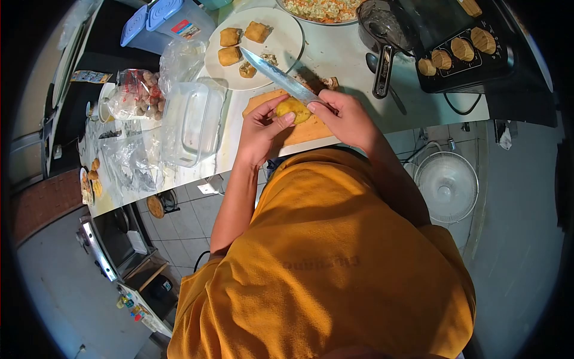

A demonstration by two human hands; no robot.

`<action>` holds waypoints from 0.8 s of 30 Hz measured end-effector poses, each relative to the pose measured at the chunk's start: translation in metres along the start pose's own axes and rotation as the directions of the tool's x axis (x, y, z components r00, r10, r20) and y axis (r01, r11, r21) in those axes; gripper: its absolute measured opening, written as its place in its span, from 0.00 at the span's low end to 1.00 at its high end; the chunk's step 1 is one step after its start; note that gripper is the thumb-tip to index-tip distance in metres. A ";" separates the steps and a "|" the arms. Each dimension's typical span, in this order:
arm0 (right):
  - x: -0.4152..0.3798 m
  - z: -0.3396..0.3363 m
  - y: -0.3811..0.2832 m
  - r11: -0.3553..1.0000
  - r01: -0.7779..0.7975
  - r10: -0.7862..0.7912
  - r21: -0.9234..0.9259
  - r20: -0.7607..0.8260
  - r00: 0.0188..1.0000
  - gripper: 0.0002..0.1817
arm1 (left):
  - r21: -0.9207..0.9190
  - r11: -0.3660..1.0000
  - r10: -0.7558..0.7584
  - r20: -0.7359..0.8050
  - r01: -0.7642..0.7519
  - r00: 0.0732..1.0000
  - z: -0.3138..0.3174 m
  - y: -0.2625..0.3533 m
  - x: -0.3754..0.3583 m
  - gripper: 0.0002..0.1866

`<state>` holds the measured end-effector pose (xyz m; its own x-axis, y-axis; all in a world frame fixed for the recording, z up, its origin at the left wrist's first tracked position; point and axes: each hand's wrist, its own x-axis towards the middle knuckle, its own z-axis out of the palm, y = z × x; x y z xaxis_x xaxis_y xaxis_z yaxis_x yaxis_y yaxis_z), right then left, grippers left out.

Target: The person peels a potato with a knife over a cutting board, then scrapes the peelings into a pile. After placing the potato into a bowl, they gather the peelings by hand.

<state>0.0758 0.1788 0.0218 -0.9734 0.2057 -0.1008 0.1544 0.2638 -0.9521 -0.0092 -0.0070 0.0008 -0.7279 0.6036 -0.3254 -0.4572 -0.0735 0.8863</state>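
My left hand (264, 127) pinches a rounded yellow tofu piece (291, 110) with a few brown marks between thumb and fingers. In my right hand (347, 118) is a kitchen knife (281, 79), its broad blade pointing up and left so that the tip overlaps the plate in this view. The thumb of that hand lies near the base of the blade, close to the tofu piece. Both hands are over a wooden cutting board (308, 133), which they partly cover. Dark crumbs and a small brown scrap (330, 82) lie at its far edge.
Golden fried pieces rest on a white plate (286, 27) beyond the board. A bowl of chopped vegetables (323, 9), a small pot (382, 30) and a black stove (466, 66) stand behind and right. Leftward are a clear plastic container (191, 128), bags and blue-lidded boxes (173, 21).
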 end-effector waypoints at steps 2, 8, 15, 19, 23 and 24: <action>0.004 0.005 0.012 1.000 -0.023 0.022 -0.018 -0.026 0.999 0.12 | 0.004 1.000 -0.022 -0.008 0.022 1.000 0.000 -0.001 0.001 0.24; 0.003 -0.004 0.001 0.998 -0.029 0.029 -0.060 0.005 1.000 0.13 | 0.049 0.998 -0.027 0.007 0.027 1.000 0.000 0.006 0.001 0.24; 0.004 -0.004 0.002 0.999 -0.015 0.017 -0.051 0.035 0.999 0.12 | -0.001 0.993 -0.117 0.012 0.117 0.993 -0.006 0.006 0.006 0.23; 0.007 -0.002 0.003 0.998 0.012 -0.012 -0.063 0.006 1.000 0.13 | 0.010 0.994 -0.113 0.050 0.113 0.992 -0.006 0.007 0.008 0.23; 0.006 -0.007 0.000 0.998 0.003 -0.002 -0.070 0.022 1.000 0.12 | -0.003 0.989 -0.146 0.031 0.146 0.989 -0.009 0.007 0.008 0.23; 0.005 -0.009 -0.003 0.992 0.014 -0.006 -0.126 0.063 0.998 0.12 | -0.011 0.987 -0.163 0.032 0.163 0.986 -0.010 0.007 0.007 0.23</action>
<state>0.0719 0.1879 0.0265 -0.9831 0.1445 -0.1128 0.1607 0.3831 -0.9096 -0.0229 -0.0106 0.0019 -0.6270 0.6326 -0.4547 -0.5753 0.0176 0.8178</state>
